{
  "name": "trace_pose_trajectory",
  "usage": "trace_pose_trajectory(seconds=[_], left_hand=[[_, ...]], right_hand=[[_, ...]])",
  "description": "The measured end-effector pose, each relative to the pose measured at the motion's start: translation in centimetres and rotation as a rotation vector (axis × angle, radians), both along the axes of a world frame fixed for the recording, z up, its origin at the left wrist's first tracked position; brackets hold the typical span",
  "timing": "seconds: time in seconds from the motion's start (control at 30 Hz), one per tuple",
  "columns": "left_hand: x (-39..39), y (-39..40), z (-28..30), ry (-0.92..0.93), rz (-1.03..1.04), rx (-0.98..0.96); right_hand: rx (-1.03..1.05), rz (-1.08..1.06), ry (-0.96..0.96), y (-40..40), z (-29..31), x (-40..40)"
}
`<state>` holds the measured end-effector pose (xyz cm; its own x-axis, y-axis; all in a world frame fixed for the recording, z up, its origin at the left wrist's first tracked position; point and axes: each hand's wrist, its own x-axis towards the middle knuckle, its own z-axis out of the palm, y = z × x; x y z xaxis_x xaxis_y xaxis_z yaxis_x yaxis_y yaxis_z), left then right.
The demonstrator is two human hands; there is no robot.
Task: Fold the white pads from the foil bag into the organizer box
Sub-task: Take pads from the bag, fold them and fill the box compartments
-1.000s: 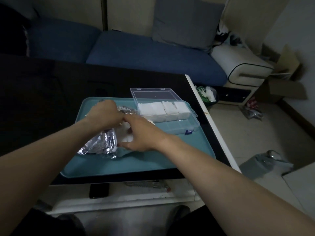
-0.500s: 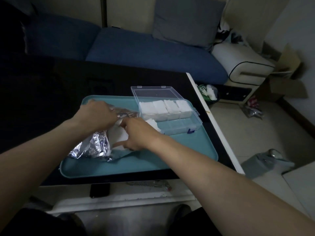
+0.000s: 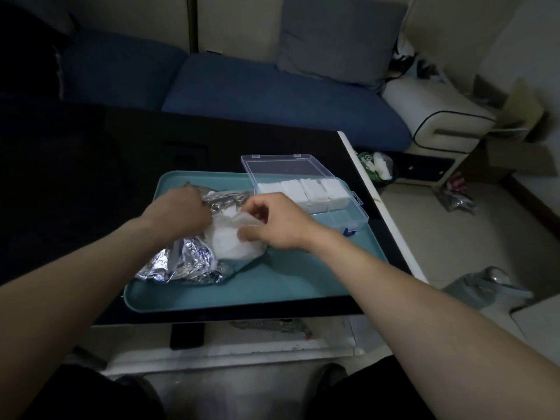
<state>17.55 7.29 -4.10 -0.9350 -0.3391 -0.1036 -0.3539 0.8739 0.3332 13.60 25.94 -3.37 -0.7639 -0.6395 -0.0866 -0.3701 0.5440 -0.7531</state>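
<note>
A crumpled silver foil bag (image 3: 181, 263) lies on the teal tray (image 3: 272, 286). White pads (image 3: 230, 242) stick out of its open end. My left hand (image 3: 178, 212) holds the bag's mouth at its far side. My right hand (image 3: 272, 221) pinches the upper edge of a white pad and lifts it off the stack. The clear organizer box (image 3: 348, 216) stands open at the tray's far right, lid laid back. Its far row of compartments holds folded white pads (image 3: 306, 192); the near compartments look clear.
The tray rests on a black table (image 3: 121, 165) whose white right edge (image 3: 381, 204) borders the floor. A blue sofa (image 3: 272, 89) with a grey cushion runs behind. A small bin (image 3: 377, 166), a cardboard box and a grey bag (image 3: 481, 287) sit on the floor at right.
My right hand has risen from lying flat on the pads to pinching one pad's edge and lifting it. My left hand stays on the bag's mouth.
</note>
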Motion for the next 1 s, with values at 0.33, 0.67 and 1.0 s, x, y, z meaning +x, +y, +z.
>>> trace_pose_trajectory(seconds=[0.33, 0.67, 1.0], left_hand=[[0.5, 2.2, 1.9, 0.165, -0.052, -0.117], [0.9, 2.5, 0.9, -0.055, -0.193, -0.084], [1.5, 3.7, 2.5, 0.143, -0.15, -0.226]], right_hand=[[0.07, -0.095, 0.473, 0.5, 0.3, 0.3], [0.202, -0.025, 0.386, 0.8, 1.0, -0.8], [-0.343, -0.51, -0.233, 4.5, 1.0, -3.3]])
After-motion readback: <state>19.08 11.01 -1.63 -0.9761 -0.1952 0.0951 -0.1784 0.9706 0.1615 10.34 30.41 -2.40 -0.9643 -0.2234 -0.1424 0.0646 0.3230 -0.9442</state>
